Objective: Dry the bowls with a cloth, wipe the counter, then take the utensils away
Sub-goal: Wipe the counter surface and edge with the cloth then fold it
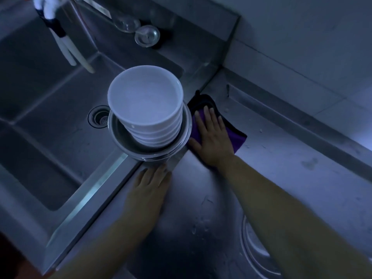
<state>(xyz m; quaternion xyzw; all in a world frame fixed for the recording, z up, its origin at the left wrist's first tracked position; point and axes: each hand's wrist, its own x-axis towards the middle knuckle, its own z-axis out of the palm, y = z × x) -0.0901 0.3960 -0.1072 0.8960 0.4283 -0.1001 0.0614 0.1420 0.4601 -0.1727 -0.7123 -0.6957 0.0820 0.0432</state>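
Note:
A stack of several white bowls [149,109] sits inside nested steel bowls [128,142], raised over the sink's right edge. My left hand [150,184] is under the steel bowls and carries them, with its fingertips hidden beneath their base. To the right, a purple cloth [234,137] with a dark edge lies on the steel counter [281,178]. My right hand [212,137] presses flat on the cloth with straight, spread fingers.
A deep steel sink [60,121] with a round drain [99,117] fills the left. White tap handles [66,47] hang over it. Glass lids [147,35] lie at the back ledge. A steel rim [255,250] shows under my right forearm. Water drops dot the counter.

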